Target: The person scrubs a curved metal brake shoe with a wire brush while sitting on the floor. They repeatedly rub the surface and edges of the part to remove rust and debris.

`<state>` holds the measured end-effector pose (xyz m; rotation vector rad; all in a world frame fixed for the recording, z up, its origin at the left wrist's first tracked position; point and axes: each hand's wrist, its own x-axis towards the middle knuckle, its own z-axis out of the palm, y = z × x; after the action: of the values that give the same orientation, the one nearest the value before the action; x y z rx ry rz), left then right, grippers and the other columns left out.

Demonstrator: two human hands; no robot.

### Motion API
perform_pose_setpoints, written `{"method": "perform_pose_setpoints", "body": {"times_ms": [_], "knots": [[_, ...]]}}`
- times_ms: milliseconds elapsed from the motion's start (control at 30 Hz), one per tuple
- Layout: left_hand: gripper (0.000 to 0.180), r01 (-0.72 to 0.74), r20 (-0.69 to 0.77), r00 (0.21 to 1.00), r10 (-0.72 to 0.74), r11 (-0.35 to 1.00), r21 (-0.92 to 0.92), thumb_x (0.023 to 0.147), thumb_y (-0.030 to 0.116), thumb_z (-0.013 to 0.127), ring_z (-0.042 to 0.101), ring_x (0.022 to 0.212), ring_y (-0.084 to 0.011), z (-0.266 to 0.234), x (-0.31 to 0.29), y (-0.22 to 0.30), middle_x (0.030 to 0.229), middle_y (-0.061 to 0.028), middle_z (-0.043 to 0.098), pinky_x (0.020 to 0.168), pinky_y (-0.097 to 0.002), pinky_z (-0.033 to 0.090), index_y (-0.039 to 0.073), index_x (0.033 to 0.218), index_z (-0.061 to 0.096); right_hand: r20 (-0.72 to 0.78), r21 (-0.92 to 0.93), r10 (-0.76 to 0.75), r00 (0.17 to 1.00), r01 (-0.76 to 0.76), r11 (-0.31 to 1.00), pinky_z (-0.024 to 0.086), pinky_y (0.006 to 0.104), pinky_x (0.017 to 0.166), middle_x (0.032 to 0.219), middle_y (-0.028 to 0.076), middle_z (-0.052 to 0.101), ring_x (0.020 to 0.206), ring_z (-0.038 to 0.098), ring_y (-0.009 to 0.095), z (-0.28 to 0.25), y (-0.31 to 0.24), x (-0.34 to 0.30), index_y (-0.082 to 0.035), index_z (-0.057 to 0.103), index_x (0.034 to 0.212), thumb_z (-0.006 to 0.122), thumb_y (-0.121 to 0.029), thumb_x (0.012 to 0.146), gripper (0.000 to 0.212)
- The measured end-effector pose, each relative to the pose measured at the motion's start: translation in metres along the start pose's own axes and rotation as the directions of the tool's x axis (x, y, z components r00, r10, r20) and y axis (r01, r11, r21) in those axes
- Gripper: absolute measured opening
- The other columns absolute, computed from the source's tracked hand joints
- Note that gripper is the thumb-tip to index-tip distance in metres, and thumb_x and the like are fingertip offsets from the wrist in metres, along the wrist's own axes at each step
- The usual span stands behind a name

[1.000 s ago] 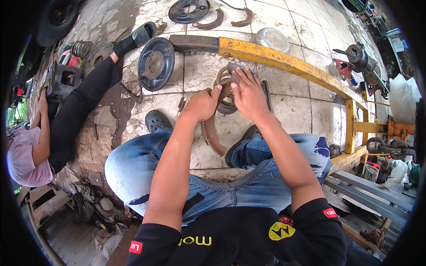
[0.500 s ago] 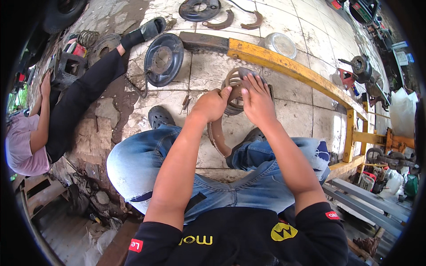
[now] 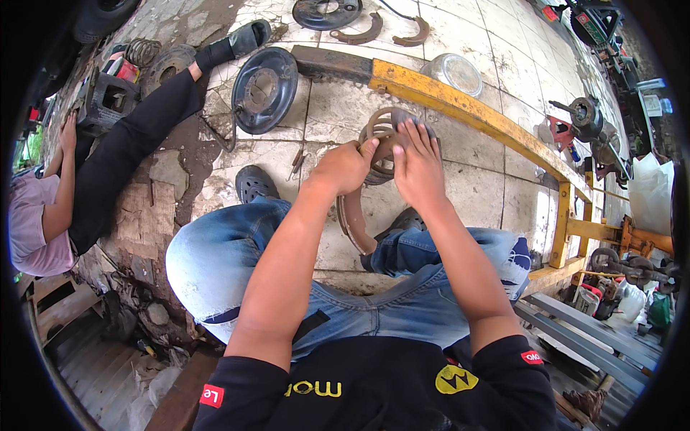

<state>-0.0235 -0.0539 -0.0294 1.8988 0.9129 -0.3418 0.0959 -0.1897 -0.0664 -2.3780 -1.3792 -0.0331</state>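
Between my feet, my left hand (image 3: 341,169) is closed on a brown curved brake shoe (image 3: 386,146), thumb on top. My right hand (image 3: 420,171) lies flat with fingers stretched over a dark grey surface (image 3: 404,118) at the shoe's far end. Whether that is lining or a separate sheet, I cannot tell. Behind and under the hands shows a rusty coil spring (image 3: 375,129), partly hidden. A second curved brown brake-shoe piece (image 3: 354,219) runs from below my left hand toward my right foot; its upper end is hidden.
A yellow metal frame (image 3: 460,108) crosses beyond my hands. A black brake backing plate (image 3: 248,118) leans left of its dark end. Farther off lie two brake shoes (image 3: 363,32) and another backing plate (image 3: 316,18). A clear round container (image 3: 460,74) stands behind the beam. A person's leg (image 3: 144,154) stretches in from the left.
My right hand's fingers have shifted slightly on the dark grey surface. My left hand keeps its grip, and the view has tilted a little.
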Motion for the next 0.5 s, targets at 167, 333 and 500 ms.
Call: {"method": "perform_pose_setpoints", "body": {"times_ms": [167,333,500], "knots": [[0.072,0.017,-0.013,1.000,-0.017,1.000,0.013,0.101,0.056,0.027,0.059,0.113,-0.0409,0.000,-0.002,-0.001,0.116,-0.0272,0.064,0.099,-0.0464,0.044,-0.005,0.121,0.060,0.263,0.306,0.354,0.898,-0.425,0.852,0.036,0.0486,0.110,0.143,0.019,0.048,0.134,0.044,0.038,-0.033,-0.004,0.041,-0.013,0.051,0.139,0.034,-0.028,0.103,0.043],[0.074,-0.006,-0.054,0.999,0.007,1.000,0.012,0.101,0.059,0.027,0.061,0.110,-0.0408,0.006,0.004,-0.004,0.111,-0.0271,0.066,0.095,-0.0457,0.045,-0.004,0.117,0.062,-0.044,0.223,0.143,0.989,-0.130,0.966,0.036,0.0502,0.110,0.140,0.020,0.051,0.132,0.045,0.040,-0.029,0.014,0.009,-0.007,0.053,0.135,0.036,-0.028,0.103,0.042],[0.072,0.007,0.012,1.000,-0.007,1.000,0.010,0.101,0.057,0.026,0.058,0.114,-0.0409,0.002,0.001,0.002,0.118,-0.0262,0.063,0.099,-0.0470,0.045,-0.003,0.123,0.059,0.030,0.012,-0.038,0.999,0.038,0.999,0.032,0.0508,0.112,0.146,0.019,0.045,0.137,0.039,0.040,0.000,0.007,0.012,-0.003,0.052,0.135,0.037,-0.030,0.103,0.044]]}}
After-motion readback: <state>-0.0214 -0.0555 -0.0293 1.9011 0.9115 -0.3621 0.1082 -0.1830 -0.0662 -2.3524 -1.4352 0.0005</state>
